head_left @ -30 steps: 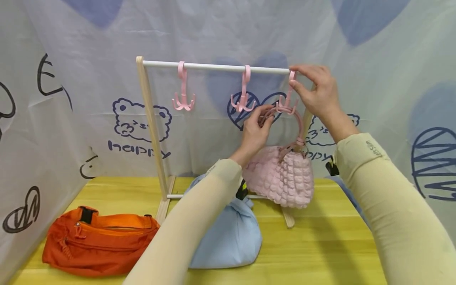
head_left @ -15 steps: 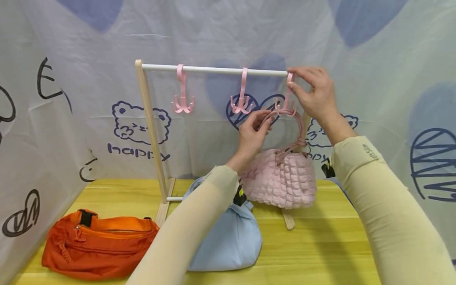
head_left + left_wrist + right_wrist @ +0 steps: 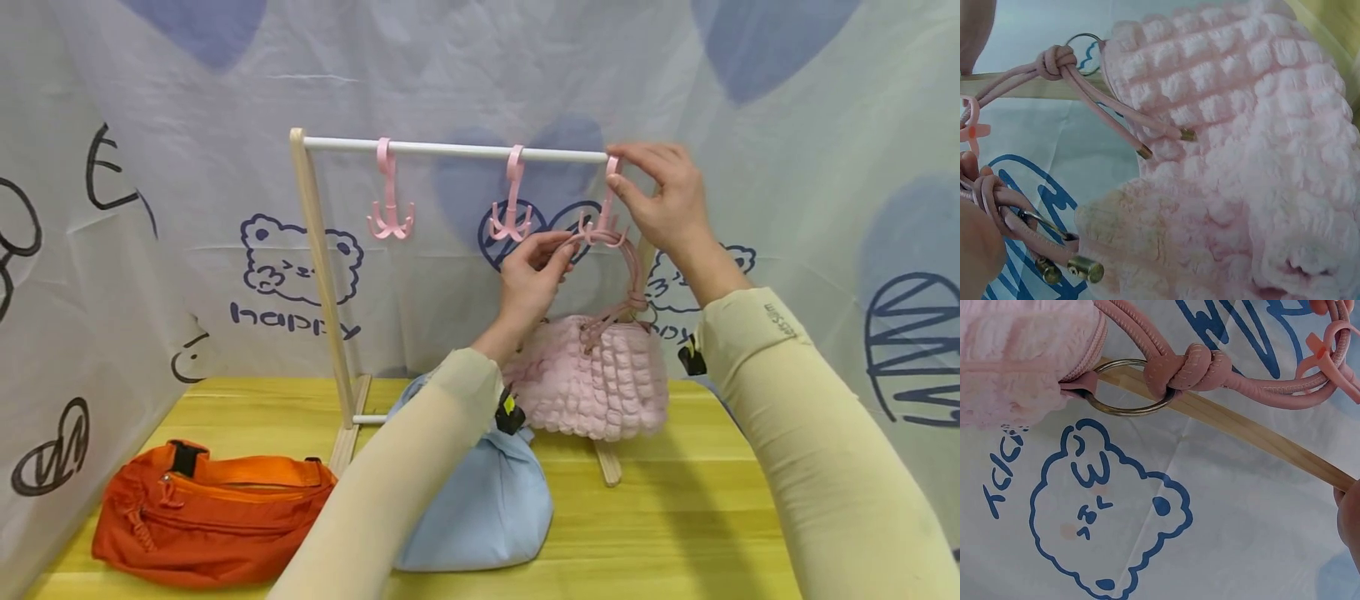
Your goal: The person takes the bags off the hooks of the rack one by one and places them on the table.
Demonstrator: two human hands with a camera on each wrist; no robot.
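A pink puffy handbag (image 3: 592,379) hangs at the right side of the rack, its cord handle (image 3: 633,267) running through the prongs of the right pink hook (image 3: 607,200). My left hand (image 3: 527,279) pinches the left part of that handle, just beside the prongs. Up at the bar, my right hand (image 3: 667,200) pinches the top of the same hook between thumb and fingers. In the left wrist view, the knotted handle end with metal tips (image 3: 1085,269) lies by my left hand. The right wrist view has a metal ring (image 3: 1129,412) joining handle and bag.
The wooden rack's white bar (image 3: 450,150) carries a left hook (image 3: 390,221) and a middle hook (image 3: 512,221). An orange waist bag (image 3: 217,525) and a light blue bag (image 3: 480,508) lie on the yellow wood-grain table (image 3: 675,517). A printed cloth hangs behind.
My left hand has dropped very slightly with the handle, which stays in its pinch. The right hand keeps its place on the hook's top. The head view has tilted a little.
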